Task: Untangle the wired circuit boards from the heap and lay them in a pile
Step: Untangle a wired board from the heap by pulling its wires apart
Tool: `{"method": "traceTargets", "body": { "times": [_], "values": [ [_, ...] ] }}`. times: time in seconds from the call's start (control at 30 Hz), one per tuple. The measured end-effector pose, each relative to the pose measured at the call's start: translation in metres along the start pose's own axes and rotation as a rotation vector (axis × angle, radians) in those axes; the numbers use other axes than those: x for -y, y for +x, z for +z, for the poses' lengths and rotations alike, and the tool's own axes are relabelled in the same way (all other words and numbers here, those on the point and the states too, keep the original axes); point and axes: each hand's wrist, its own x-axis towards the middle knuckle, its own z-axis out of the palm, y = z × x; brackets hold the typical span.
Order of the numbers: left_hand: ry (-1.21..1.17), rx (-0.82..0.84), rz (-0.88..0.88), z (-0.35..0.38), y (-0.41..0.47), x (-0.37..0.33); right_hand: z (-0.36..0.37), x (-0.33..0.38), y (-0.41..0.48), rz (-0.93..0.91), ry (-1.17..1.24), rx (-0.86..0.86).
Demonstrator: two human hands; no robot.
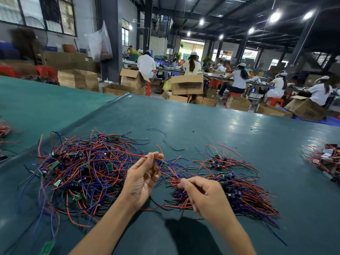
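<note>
**Wired circuit board (162,163) pinched between heap (82,172) and pile (239,192)**

The left hand (142,178) holds it up just above the green counter (184,122). Its fingers (153,157) are curled, pinching the small board and a red wire. The right hand (204,196) sits lower, beside the pile, fingertips closed on a bunch of red and blue wires (173,178) just below the board.

Both our bare forearms (103,228) reach in from the lower edge, angled toward each other. Our left hand (144,178) is turned palm toward us, fingers curled, their tips pinching a board (162,163). Our right hand (207,196) shows its back, slightly blurred, fingers curled, thumb and forefinger pinching wires (173,179), near the left hand.
</note>
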Motion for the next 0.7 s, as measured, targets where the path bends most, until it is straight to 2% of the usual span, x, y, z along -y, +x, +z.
{"method": "traceTargets", "body": {
  "times": [0.2, 0.4, 0.53, 0.7],
  "values": [
    [0.256, 0.08, 0.004, 0.005, -0.006, 0.014, -0.076, -0.001, -0.006, 0.081, 0.118, -0.189],
    [0.363, 0.144, -0.043, 0.007, -0.009, 0.022, -0.15, -0.023, -0.016, 0.202, 0.237, -0.34],
    [0.566, 0.173, 0.063, 0.005, -0.009, 0.032, -0.171, -0.034, -0.013, 0.216, 0.037, -0.339],
    [0.701, 0.181, 0.199, 0.005, -0.009, 0.039, -0.177, -0.05, -0.007, 0.079, -0.166, -0.411]
  ]
}}
